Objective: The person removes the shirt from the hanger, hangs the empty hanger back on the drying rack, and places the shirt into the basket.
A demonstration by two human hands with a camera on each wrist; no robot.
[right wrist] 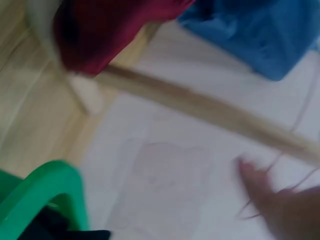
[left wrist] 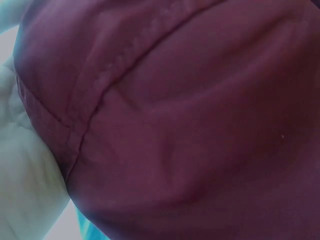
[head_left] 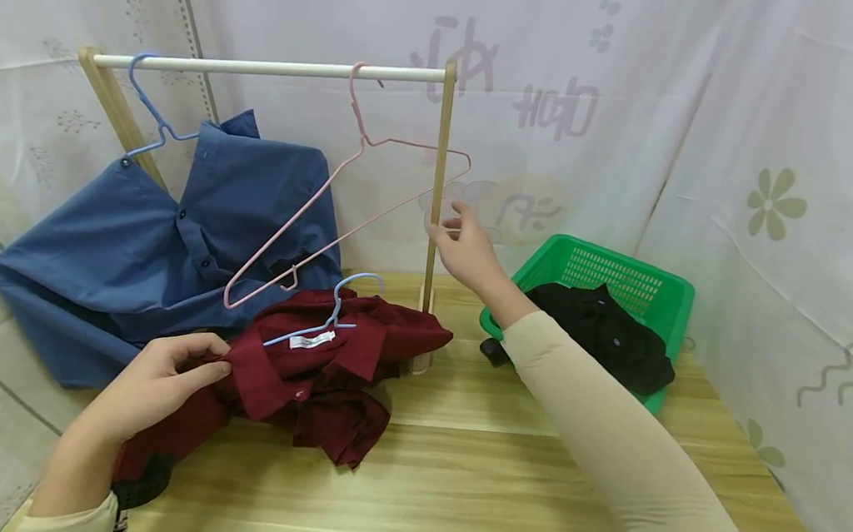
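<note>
My left hand (head_left: 165, 379) pinches a dark red shirt (head_left: 261, 382) beside its collar, thumb on top. The red cloth (left wrist: 190, 115) fills most of the left wrist view. In the shirt's neck sits a light blue hanger (head_left: 336, 309), its hook pointing up and a white label below it. My right hand (head_left: 467, 248) is raised at the rack's right wooden post (head_left: 441, 159), fingers loosely bent with nothing seen in them. Close by, a pink hanger (head_left: 311, 203) hangs bare from the rod. In the right wrist view the right hand (right wrist: 280, 205) is blurred and overlaps thin hanger lines.
A blue shirt (head_left: 252, 194) hangs at the rack's left on a blue hanger (head_left: 154, 115). The white rod (head_left: 277, 67) spans the wooden posts. To the right, a green basket (head_left: 682, 311) holds black clothing (head_left: 609, 330). Patterned white curtains (head_left: 638, 57) stand behind the wooden table (head_left: 469, 486).
</note>
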